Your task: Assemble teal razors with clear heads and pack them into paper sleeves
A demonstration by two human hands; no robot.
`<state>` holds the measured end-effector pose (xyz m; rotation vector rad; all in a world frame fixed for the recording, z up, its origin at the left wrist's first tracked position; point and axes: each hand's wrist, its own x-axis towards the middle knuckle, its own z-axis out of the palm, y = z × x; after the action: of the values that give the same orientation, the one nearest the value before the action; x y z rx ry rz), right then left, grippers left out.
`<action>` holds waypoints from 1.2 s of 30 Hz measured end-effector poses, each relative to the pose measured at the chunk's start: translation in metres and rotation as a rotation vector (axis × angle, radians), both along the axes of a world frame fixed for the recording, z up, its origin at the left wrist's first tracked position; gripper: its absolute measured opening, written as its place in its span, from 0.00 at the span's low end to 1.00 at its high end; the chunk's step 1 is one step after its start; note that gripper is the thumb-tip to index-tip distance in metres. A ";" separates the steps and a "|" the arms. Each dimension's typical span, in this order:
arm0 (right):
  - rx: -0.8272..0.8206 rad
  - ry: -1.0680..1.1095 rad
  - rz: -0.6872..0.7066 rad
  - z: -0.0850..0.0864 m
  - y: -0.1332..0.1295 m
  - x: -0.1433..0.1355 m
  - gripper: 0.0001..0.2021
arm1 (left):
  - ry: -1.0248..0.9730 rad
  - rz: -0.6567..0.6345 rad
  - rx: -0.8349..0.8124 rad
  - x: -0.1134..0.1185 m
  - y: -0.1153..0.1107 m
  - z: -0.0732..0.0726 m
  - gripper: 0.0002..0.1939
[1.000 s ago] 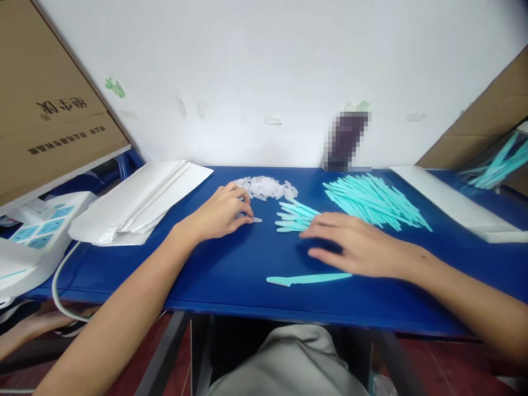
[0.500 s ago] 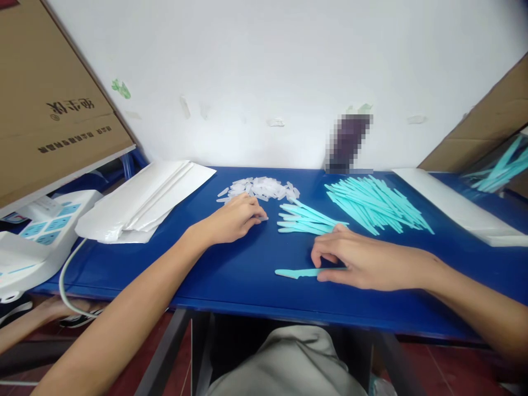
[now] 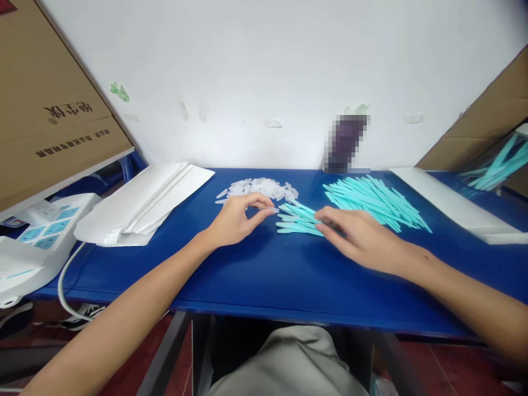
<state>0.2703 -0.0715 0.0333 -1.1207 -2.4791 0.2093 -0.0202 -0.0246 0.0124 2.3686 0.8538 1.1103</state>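
Pinching a translucent piece, left hand arched, right hand slanting inward, closed, seemingly on a turquoise stick

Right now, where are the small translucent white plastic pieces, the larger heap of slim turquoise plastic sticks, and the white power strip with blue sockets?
Translucent white pieces (image 3: 264, 188), head view: the pile's middle.
Larger turquoise heap (image 3: 373, 201), head view: sticks at its middle.
White power strip (image 3: 49, 226), head view: a blue socket.

Caps on table, sticks right of them, packets left, power strip farther left
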 end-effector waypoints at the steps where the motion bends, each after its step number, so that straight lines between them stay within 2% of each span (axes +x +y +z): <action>1: 0.021 -0.007 -0.010 -0.002 0.002 0.001 0.11 | -0.015 -0.011 -0.018 0.000 0.000 -0.001 0.10; 8: 0.028 -0.055 -0.034 -0.014 0.007 0.007 0.14 | -0.041 -0.052 -0.055 0.000 0.003 -0.003 0.09; 12: 0.015 -0.067 -0.010 -0.014 0.007 0.007 0.14 | -0.017 -0.066 -0.047 0.001 0.001 -0.003 0.09; 15: 0.036 -0.056 0.016 -0.012 0.004 0.003 0.14 | 0.011 -0.089 -0.055 0.007 -0.002 -0.008 0.10; 20: 0.061 -0.039 0.042 -0.011 0.000 -0.004 0.13 | 0.139 -0.111 0.098 0.017 -0.004 -0.014 0.11; 23: 0.095 -0.054 0.032 -0.014 0.000 -0.004 0.15 | 0.296 -0.041 0.209 0.007 0.002 -0.008 0.19; 25: 0.105 -0.102 0.032 -0.016 0.001 -0.003 0.17 | 0.474 0.082 0.241 -0.006 0.008 -0.003 0.23; 27: 0.110 -0.160 0.039 -0.018 0.001 -0.003 0.18 | 0.657 0.217 0.222 -0.020 0.014 -0.001 0.25; 29: 0.129 -0.202 0.029 -0.021 0.001 -0.002 0.20 | 0.775 0.295 0.161 -0.030 0.019 -0.002 0.28; 32: 0.111 -0.254 -0.062 -0.025 0.001 0.000 0.30 | 0.827 0.317 0.041 -0.039 0.025 -0.007 0.31; 34: 0.027 -0.302 -0.114 -0.026 0.003 0.002 0.39 | 0.821 0.314 -0.025 -0.041 0.027 -0.010 0.33; 36: -0.066 -0.331 -0.114 -0.024 0.005 0.003 0.41 | 0.799 0.307 -0.073 -0.041 0.029 -0.013 0.33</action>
<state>0.2732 -0.0665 0.0092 -1.4192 -2.6971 0.0777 -0.0616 0.0044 -0.0009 2.6798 1.5160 0.1573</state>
